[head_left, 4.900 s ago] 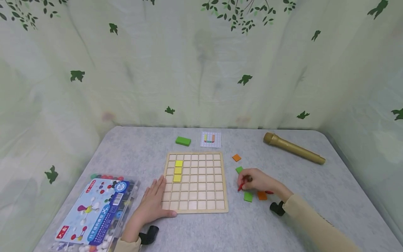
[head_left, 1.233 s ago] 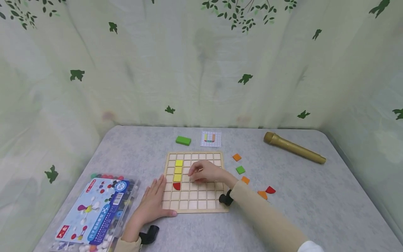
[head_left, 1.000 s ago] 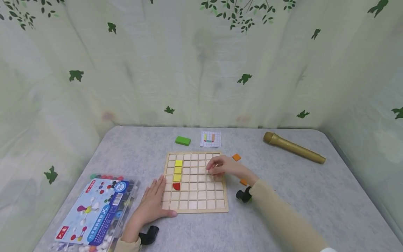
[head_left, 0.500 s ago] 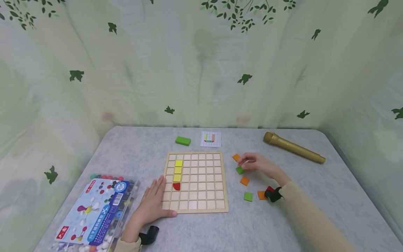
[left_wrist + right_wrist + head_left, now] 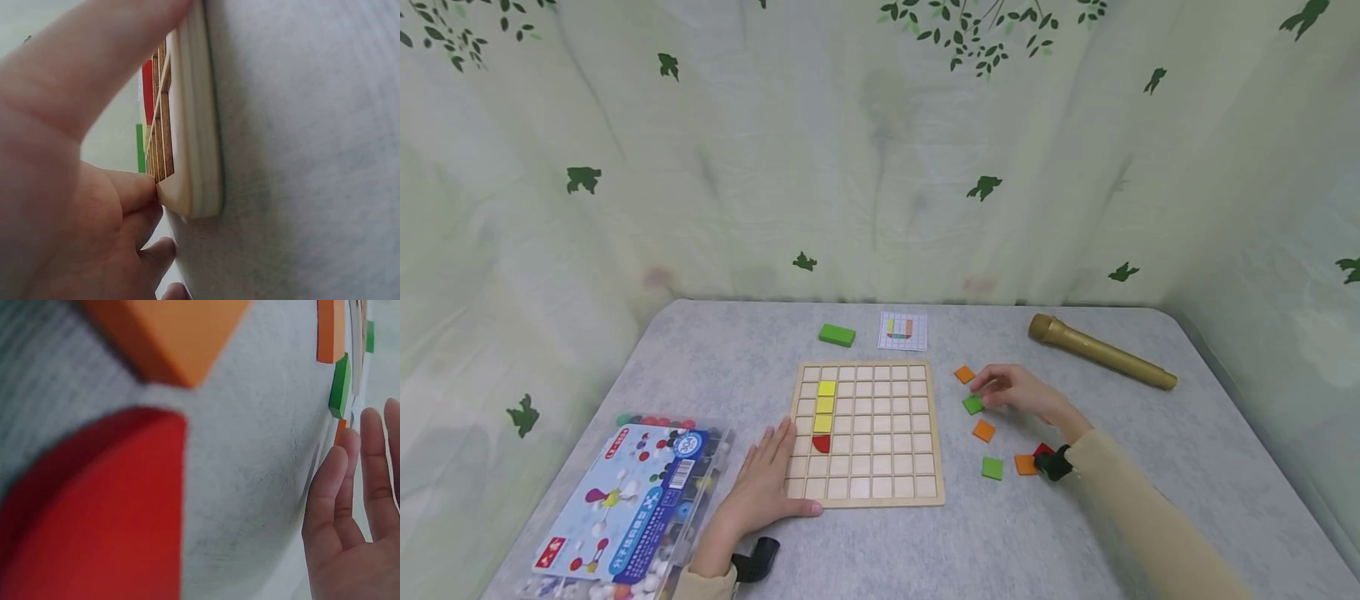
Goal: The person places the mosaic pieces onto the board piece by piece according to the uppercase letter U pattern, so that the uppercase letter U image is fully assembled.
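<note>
Box (image 5: 613,500) with a blue printed cover lies at far left, on the table (image 5: 1195,500), away from the work. Next to it, the left hand (image 5: 760,483) rests along the left edge of the board (image 5: 880,445), its thumb at the near edge. The fingers are straight and close together, not clamped; probably the hand is laid so to prevent the board from sliding. The board lies flat in front of the person. In its second column from the left, three yellow squares (image 5: 823,405) and a red piece (image 5: 822,444) with one round side sit one below another, each in its own cell. Beyond the board are a green block (image 5: 837,335) and a card (image 5: 902,331) with a small coloured figure, seemingly placed there to be seen easily over the work.

To the right of the board, three orange squares (image 5: 983,430) and two green squares (image 5: 992,468) lie loose, probably for easy reach. The right hand (image 5: 1018,393) is above the farther green square, fingers a little bent and slightly apart, with nothing visible between them; whether they touch it, one cannot tell. Near its wrist, a second red piece (image 5: 125,519) lies beside the nearest orange square. The microphone (image 5: 1101,352) lies at far right, well apart.
</note>
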The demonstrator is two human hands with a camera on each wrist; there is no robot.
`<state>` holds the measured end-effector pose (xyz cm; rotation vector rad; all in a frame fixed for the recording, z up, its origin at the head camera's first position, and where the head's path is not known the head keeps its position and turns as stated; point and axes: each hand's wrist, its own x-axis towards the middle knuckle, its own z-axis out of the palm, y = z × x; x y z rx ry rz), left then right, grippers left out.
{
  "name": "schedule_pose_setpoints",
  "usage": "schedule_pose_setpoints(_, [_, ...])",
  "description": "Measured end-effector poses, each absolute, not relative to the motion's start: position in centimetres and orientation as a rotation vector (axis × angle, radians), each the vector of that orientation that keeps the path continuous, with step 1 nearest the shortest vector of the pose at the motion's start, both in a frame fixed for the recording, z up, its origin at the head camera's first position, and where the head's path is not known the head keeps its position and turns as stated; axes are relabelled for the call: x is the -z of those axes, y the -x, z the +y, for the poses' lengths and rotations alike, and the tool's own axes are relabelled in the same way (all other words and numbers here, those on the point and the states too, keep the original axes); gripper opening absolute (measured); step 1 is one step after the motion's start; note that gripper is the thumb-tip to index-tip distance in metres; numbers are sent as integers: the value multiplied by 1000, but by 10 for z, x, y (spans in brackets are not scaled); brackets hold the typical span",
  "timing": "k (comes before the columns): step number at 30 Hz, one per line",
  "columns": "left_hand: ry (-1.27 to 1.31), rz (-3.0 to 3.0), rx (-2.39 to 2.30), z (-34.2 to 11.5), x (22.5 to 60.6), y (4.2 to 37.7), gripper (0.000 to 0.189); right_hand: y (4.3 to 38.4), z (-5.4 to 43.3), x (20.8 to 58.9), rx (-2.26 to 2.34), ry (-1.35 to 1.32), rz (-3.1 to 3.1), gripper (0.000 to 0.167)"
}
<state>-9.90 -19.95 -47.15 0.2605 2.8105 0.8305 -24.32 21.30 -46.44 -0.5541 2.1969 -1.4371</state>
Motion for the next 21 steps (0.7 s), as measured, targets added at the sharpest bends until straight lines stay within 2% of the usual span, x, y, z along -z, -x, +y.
schedule_pose_setpoints(11, [-250, 2812, -812, -198, 469, 100, 127, 244, 200, 465, 1262, 598, 2363, 19])
schedule_pose_setpoints(21, [-253, 2814, -809, -198, 468, 101, 127, 243, 194, 461, 1167, 667, 2423, 24])
